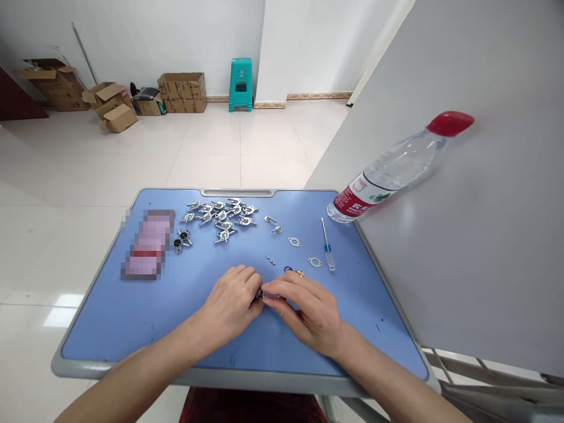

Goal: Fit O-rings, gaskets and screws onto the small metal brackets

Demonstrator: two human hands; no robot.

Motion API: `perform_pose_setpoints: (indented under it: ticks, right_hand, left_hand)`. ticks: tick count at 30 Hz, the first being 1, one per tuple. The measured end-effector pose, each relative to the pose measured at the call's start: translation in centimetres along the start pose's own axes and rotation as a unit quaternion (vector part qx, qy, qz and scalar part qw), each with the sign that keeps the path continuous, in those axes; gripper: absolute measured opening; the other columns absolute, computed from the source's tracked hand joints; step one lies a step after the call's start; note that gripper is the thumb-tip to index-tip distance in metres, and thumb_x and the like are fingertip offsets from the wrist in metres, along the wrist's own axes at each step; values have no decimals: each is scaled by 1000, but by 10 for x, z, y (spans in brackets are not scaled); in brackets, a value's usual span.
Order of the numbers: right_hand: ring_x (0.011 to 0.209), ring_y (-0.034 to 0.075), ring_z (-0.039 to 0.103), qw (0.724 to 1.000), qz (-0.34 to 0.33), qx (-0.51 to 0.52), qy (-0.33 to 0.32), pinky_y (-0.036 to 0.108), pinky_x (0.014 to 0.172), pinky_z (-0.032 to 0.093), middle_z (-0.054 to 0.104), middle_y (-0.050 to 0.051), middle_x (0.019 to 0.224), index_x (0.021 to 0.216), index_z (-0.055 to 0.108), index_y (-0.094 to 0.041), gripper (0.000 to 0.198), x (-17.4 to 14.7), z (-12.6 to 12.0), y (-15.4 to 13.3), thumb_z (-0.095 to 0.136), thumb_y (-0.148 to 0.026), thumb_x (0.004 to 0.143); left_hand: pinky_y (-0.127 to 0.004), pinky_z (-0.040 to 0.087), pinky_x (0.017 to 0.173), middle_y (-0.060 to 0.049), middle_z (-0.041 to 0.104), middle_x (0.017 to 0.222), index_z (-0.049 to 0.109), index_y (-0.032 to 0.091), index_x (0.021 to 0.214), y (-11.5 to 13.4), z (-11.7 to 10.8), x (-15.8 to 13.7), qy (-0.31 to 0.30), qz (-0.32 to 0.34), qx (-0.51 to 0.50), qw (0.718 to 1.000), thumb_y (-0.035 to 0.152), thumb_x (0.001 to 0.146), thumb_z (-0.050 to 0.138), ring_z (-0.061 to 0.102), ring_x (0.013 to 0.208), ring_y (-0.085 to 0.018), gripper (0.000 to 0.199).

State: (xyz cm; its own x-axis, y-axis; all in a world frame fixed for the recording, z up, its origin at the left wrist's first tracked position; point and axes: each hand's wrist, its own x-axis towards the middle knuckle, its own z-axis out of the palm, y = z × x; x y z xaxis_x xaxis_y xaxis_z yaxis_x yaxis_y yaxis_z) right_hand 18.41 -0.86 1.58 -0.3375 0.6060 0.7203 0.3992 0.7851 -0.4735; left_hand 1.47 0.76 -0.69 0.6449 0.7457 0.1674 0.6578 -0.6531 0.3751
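Both hands meet above the front middle of the blue table (185, 329). My left hand (235, 296) is closed around a small dark-and-metal part (259, 294), most of which its fingers hide. From the right, my right hand (308, 302) pinches at the same part with thumb and fingertips; whether it holds a separate tiny piece is hidden. Just beyond the right hand lie a black ring (288, 269) and a small brass-coloured piece (300, 273). Tiny metal pins or screws (270, 260) rest a little farther back.
Several small metal valve-like fittings (224, 216) are heaped at the back. Two fittings with black discs (180, 239) sit near a blurred pink object (150, 244). Flat metal plates (315, 262), a screwdriver (328, 247) and a tall water bottle (379, 176) stand or lie right.
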Motion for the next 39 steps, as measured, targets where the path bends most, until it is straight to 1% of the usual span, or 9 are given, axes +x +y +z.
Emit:
perform_pose_setpoints:
  ticks: [4, 7, 10, 17, 23, 26, 29, 34, 39]
  right_hand:
    - [72, 16, 61, 999, -30, 18, -30, 26, 58, 49, 65, 7, 84, 124, 53, -17, 31, 0, -1, 1, 45, -11, 95]
    - [70, 17, 59, 997, -34, 42, -57, 28, 59, 47, 65, 7, 82, 128, 52, -15, 36, 1, -2, 2, 39, -9, 95]
    - [65, 16, 56, 998, -22, 45, -37, 29, 58, 44, 66, 4, 78, 120, 56, -18, 32, 2, -2, 0, 42, -7, 94]
    - [59, 13, 54, 1000, 6, 23, -9, 25, 54, 43, 61, 1, 68, 96, 59, -20, 7, -3, 4, -2, 53, -17, 94]
    - [70, 15, 59, 999, -39, -1, -20, 25, 56, 47, 63, 5, 82, 127, 52, -18, 32, -3, 2, 3, 43, -14, 97]
    - [81, 19, 62, 998, -39, -1, -52, 31, 66, 53, 65, 9, 90, 134, 47, -15, 40, 0, -1, 4, 37, -13, 96]
    - [85, 19, 64, 998, -37, 14, -52, 34, 75, 54, 67, 7, 86, 130, 50, -17, 41, 3, -1, 3, 37, -6, 93]
    - [74, 17, 65, 1000, -11, 21, -10, 31, 68, 53, 67, 4, 78, 112, 57, -19, 28, 7, 0, 2, 42, -6, 93]
    - [72, 17, 64, 1000, -19, 13, 10, 30, 65, 52, 66, 4, 76, 108, 58, -18, 23, 8, 1, 0, 47, -7, 93]
  left_hand:
    - [-31, 39, 60, 2, 48, 68, 43, 20, 68, 1, 0, 0, 4, 0, -15, 1000, 14, 89, 49, 46, 65, -17, 23]
    - [-31, 38, 59, 1, 49, 68, 43, 20, 68, 1, -1, 1, 3, 0, -15, 1000, 15, 90, 50, 46, 65, -17, 23]
    - [-31, 39, 60, 1, 49, 69, 42, 20, 68, 2, -3, 1, -4, -2, -9, 1000, 15, 91, 48, 46, 65, -17, 24]
    - [-30, 39, 60, 1, 49, 70, 43, 20, 69, 2, -5, 1, -14, -2, -29, 999, 19, 92, 51, 44, 63, -16, 24]
    - [-30, 39, 60, 2, 48, 68, 43, 20, 69, 1, -3, 1, 1, -8, -29, 1000, 14, 89, 49, 46, 65, -17, 23]
    - [-30, 40, 61, 1, 49, 69, 46, 20, 71, 0, -1, 1, 7, -15, -37, 999, 12, 88, 50, 49, 67, -17, 18]
    - [-31, 41, 62, 1, 52, 70, 48, 19, 74, 0, 1, 0, 16, -4, -33, 999, 10, 88, 49, 50, 69, -18, 16]
    - [-31, 42, 62, 0, 54, 73, 50, 19, 78, 0, 0, 0, 31, 19, -17, 999, 13, 89, 52, 50, 68, -18, 12]
    - [-30, 42, 60, 1, 52, 70, 47, 20, 75, 1, -2, 1, 22, 13, -17, 1000, 12, 88, 52, 48, 65, -17, 16]
